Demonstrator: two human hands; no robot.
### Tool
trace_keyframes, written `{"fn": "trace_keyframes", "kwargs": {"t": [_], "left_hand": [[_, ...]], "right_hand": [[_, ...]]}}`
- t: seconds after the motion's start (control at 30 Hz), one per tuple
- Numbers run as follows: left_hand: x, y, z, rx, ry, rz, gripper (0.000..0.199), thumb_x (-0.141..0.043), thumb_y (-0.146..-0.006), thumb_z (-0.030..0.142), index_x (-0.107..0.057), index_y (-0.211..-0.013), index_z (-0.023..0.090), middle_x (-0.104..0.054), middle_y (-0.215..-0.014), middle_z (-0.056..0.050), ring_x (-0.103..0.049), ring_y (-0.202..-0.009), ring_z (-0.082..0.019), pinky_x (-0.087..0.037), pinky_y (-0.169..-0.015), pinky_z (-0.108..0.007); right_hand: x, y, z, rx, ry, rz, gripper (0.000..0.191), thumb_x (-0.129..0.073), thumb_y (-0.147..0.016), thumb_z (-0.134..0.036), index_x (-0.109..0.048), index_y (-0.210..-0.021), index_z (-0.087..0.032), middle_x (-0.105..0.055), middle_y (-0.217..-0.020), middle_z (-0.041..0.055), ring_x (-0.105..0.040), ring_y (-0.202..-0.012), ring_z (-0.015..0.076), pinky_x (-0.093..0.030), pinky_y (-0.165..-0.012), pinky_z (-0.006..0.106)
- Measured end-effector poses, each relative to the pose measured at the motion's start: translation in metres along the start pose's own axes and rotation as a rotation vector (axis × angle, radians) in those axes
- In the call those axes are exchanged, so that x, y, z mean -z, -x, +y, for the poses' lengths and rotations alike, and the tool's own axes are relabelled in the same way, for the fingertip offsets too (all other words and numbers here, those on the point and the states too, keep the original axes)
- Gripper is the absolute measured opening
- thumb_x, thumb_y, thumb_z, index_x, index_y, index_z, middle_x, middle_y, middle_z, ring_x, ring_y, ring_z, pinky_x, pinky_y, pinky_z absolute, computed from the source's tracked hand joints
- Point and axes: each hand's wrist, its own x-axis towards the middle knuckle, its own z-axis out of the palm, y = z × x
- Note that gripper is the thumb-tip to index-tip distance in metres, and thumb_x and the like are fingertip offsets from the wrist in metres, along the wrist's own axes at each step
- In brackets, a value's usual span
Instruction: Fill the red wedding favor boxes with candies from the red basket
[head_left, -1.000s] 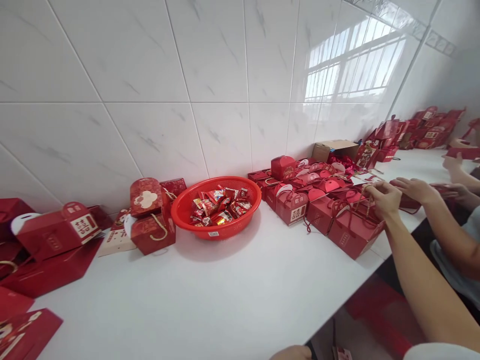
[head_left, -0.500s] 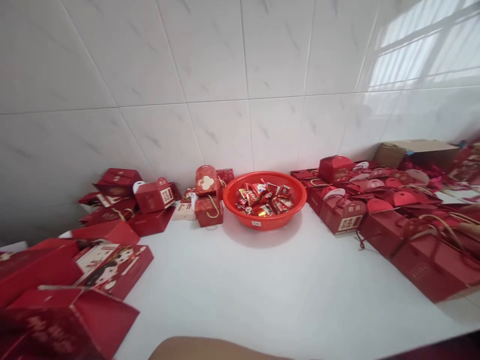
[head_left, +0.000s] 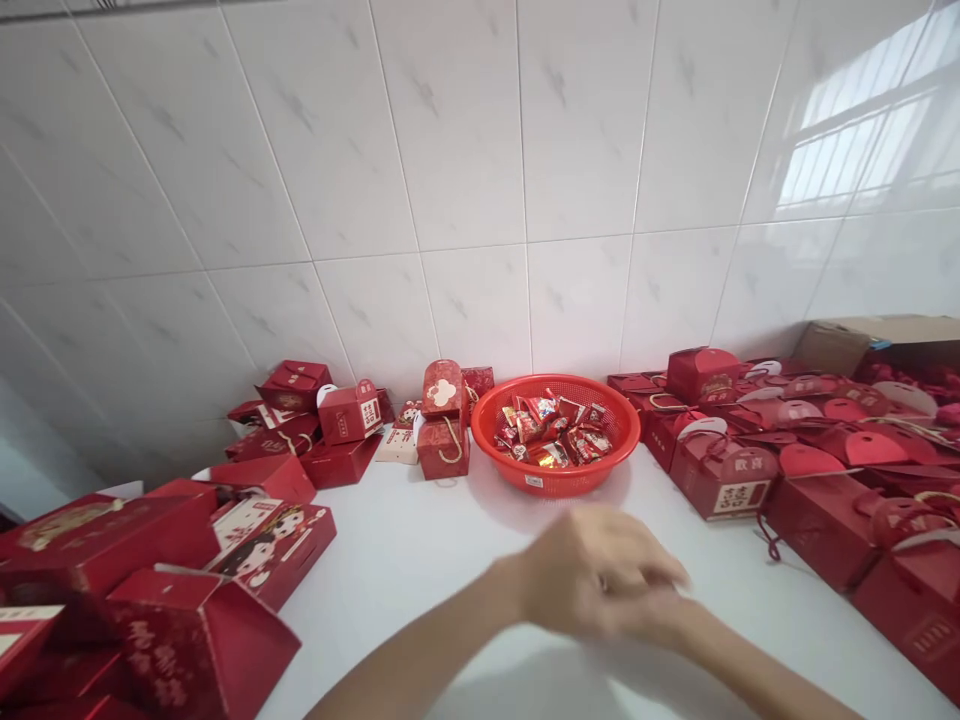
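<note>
Over the white table [head_left: 420, 550], just in front of the red basket [head_left: 555, 484], my two hands meet and overlap, blurred by motion. My left hand [head_left: 574, 565] lies across my right hand [head_left: 641, 608], its blurred fingers pointing right. Most of my right hand is hidden beneath it, fingers included. No object shows in either hand. Small wrapped candies [head_left: 551, 430] in mostly red wrappers lie in the basket. Left of the basket, a small red box [head_left: 442, 447] has another red box [head_left: 444, 390] on top.
Red gift boxes [head_left: 150, 540] are piled along the left side. On the right stand many more handled red boxes [head_left: 825, 510], with a brown cardboard box [head_left: 836, 348] behind them. A tiled wall [head_left: 472, 150] closes off the back.
Both my hands have come into view at the front centre and met; earlier only part of an arm showed at the bottom edge. The view has shifted, so the boxes and basket sit lower and further right.
</note>
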Motion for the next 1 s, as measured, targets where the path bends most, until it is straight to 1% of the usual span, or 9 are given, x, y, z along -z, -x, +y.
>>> {"fn": "trace_keyframes", "kwargs": {"t": [0.07, 0.17, 0.27, 0.33, 0.43, 0.53, 0.63, 0.73, 1.0], "left_hand": [[0.042, -0.004, -0.024, 0.159, -0.081, 0.203, 0.019, -0.057, -0.091, 0.029, -0.072, -0.097, 0.018, -0.076, -0.096, -0.007, -0.07, -0.088, -0.018, -0.055, -0.085, -0.029], [0.083, -0.005, -0.073, 0.476, -0.277, 0.332, 0.016, -0.058, -0.086, 0.023, -0.072, -0.092, 0.018, -0.075, -0.096, -0.006, -0.069, -0.09, -0.019, -0.054, -0.086, -0.031], [0.091, -0.003, -0.113, 0.76, -0.464, 0.223, 0.018, -0.06, -0.084, 0.023, -0.072, -0.097, 0.018, -0.074, -0.1, -0.008, -0.068, -0.094, -0.022, -0.052, -0.086, -0.033], [0.081, 0.0, -0.121, 0.879, -0.475, 0.102, 0.024, -0.065, -0.081, 0.031, -0.071, -0.102, 0.019, -0.074, -0.101, -0.007, -0.068, -0.093, -0.024, -0.052, -0.081, -0.032], [0.061, 0.007, -0.109, 0.837, -0.494, 0.107, 0.028, -0.063, -0.084, 0.037, -0.069, -0.107, 0.023, -0.072, -0.111, -0.005, -0.067, -0.098, -0.023, -0.049, -0.08, -0.029], [0.045, 0.016, -0.09, 0.739, -0.555, 0.07, 0.026, -0.047, -0.092, 0.032, -0.07, -0.085, 0.021, -0.073, -0.087, -0.003, -0.066, -0.079, -0.018, -0.044, -0.068, -0.025], [0.034, 0.024, -0.082, 0.659, -0.64, 0.005, 0.038, -0.039, -0.095, 0.023, -0.062, -0.066, 0.018, -0.066, -0.066, -0.002, -0.06, -0.062, -0.015, -0.036, -0.058, -0.025], [0.027, 0.032, -0.082, 0.57, -0.715, 0.011, 0.037, -0.04, -0.094, 0.02, -0.059, -0.063, 0.018, -0.064, -0.063, -0.002, -0.057, -0.058, -0.015, -0.033, -0.056, -0.026], [0.013, 0.055, -0.084, 0.382, -0.783, 0.013, 0.031, -0.042, -0.093, 0.018, -0.061, -0.068, 0.017, -0.063, -0.067, -0.003, -0.057, -0.062, -0.015, -0.04, -0.062, -0.028]], "right_hand": [[-0.027, 0.012, 0.002, 0.067, 0.01, -0.082, 0.019, -0.051, -0.083, -0.02, -0.065, -0.072, -0.024, -0.063, -0.065, 0.0023, -0.055, -0.054, 0.0173, -0.044, -0.051, 0.03], [-0.041, 0.021, 0.006, 0.209, 0.147, -0.095, 0.024, -0.042, -0.088, -0.013, -0.064, -0.086, -0.021, -0.064, -0.074, 0.0037, -0.057, -0.063, 0.0172, -0.047, -0.063, 0.032], [-0.027, 0.014, 0.018, 0.248, 0.232, 0.082, 0.031, -0.041, -0.095, -0.02, -0.059, -0.12, -0.02, -0.066, -0.089, 0.0078, -0.062, -0.077, 0.0204, -0.051, -0.072, 0.034], [-0.008, 0.002, 0.029, 0.172, 0.23, 0.199, 0.043, -0.04, -0.098, -0.029, -0.044, -0.141, -0.02, -0.066, -0.092, 0.0077, -0.063, -0.075, 0.0196, -0.052, -0.069, 0.032], [0.021, -0.013, 0.042, -0.076, 0.188, 0.188, 0.051, -0.034, -0.101, -0.042, -0.034, -0.15, -0.025, -0.067, -0.093, 0.0046, -0.061, -0.06, 0.0158, -0.053, -0.062, 0.031], [0.037, -0.019, 0.045, -0.257, 0.151, 0.125, 0.05, -0.029, -0.101, -0.051, -0.043, -0.144, -0.03, -0.067, -0.097, 0.0043, -0.063, -0.062, 0.0162, -0.054, -0.064, 0.033], [0.038, -0.02, 0.043, -0.293, 0.106, 0.157, 0.048, -0.03, -0.099, -0.054, -0.053, -0.133, -0.028, -0.068, -0.107, 0.007, -0.067, -0.074, 0.0192, -0.055, -0.074, 0.036], [0.033, -0.019, 0.042, -0.276, 0.068, 0.209, 0.043, -0.035, -0.097, -0.054, -0.055, -0.122, -0.026, -0.068, -0.115, 0.0093, -0.068, -0.081, 0.0218, -0.054, -0.078, 0.038], [0.014, -0.011, 0.028, -0.373, -0.287, 0.196, 0.029, -0.043, -0.094, -0.053, -0.046, -0.091, -0.024, -0.06, -0.076, 0.0005, -0.063, -0.067, 0.0192, -0.05, -0.063, 0.03]]}}
